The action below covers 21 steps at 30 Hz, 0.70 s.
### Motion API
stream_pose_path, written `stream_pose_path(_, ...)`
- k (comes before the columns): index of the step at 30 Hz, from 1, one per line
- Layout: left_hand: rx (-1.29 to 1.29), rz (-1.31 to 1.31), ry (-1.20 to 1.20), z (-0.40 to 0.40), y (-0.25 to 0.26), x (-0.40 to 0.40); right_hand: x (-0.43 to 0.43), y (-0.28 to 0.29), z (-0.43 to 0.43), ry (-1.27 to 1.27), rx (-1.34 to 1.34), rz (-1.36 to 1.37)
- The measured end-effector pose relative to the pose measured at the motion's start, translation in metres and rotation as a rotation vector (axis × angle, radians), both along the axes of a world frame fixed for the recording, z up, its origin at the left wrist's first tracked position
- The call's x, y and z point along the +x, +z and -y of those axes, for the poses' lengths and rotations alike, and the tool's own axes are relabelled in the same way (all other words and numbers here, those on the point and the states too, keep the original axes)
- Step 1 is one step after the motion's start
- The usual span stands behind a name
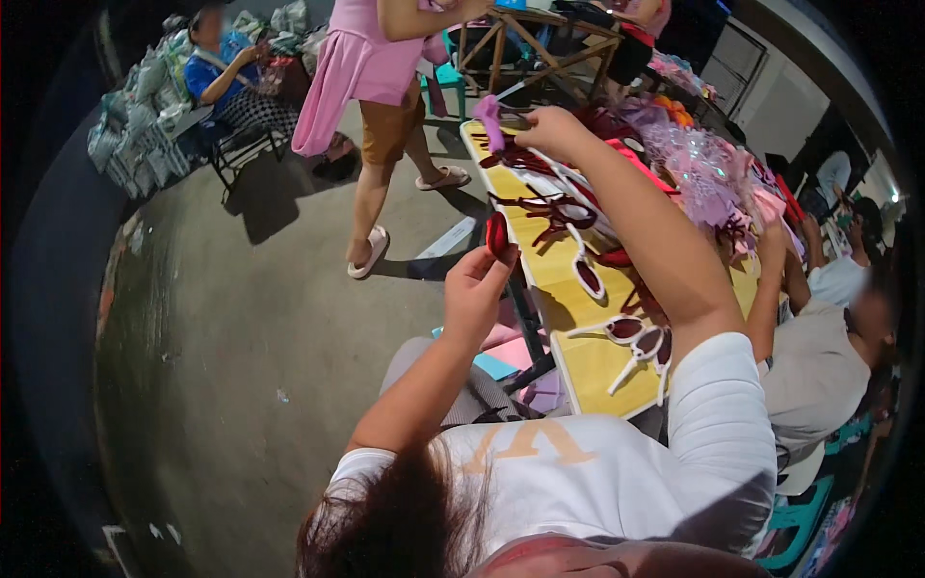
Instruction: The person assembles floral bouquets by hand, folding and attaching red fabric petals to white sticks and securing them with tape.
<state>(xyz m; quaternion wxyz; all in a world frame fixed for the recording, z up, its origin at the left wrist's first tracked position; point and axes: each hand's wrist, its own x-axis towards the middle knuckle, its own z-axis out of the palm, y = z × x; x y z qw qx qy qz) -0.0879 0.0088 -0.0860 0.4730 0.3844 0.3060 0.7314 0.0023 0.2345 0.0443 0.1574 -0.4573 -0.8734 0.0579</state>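
Note:
My left hand [473,289] pinches a small oval red piece with a dark face [496,235] upright between thumb and fingertips, beside the table edge. My right hand [553,134] reaches across to the table's far end, its fingers drawn together next to a purple tool [490,121] that looks like a glue gun. Whether those fingers grip it is too small to tell. Below my right forearm lie dark red glasses frames [560,217] in a tangle. Closer to me are white-framed glasses with dark red lenses [625,329] and a white piece with one such lens [589,279].
A long yellow-topped table [585,368] runs along my right. Sparkly lilac and pink material [683,170] is heaped on it. Co-workers sit along the right side; a person in pink [376,72] stands ahead. Stuffed plastic bags [148,108] are piled at the far left, beside a seated person.

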Motion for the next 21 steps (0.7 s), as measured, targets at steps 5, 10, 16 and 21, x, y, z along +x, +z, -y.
stream_pose_path(5,0.066,-0.113,-0.037,-0.005,0.041,0.024,0.090,-0.010,0.098,0.247,-0.280,-0.265)
stream_pose_path(10,0.064,-0.153,-0.185,-0.016,0.075,0.070,0.151,-0.004,0.195,0.195,-0.644,-0.660)
stream_pose_path(16,-0.127,0.018,-0.423,-0.031,0.078,0.119,0.189,-0.019,0.206,0.067,-0.273,-0.715)
stream_pose_path(21,-0.238,0.077,-0.524,-0.049,0.069,0.130,0.201,-0.035,0.194,-0.044,-0.166,-0.710)
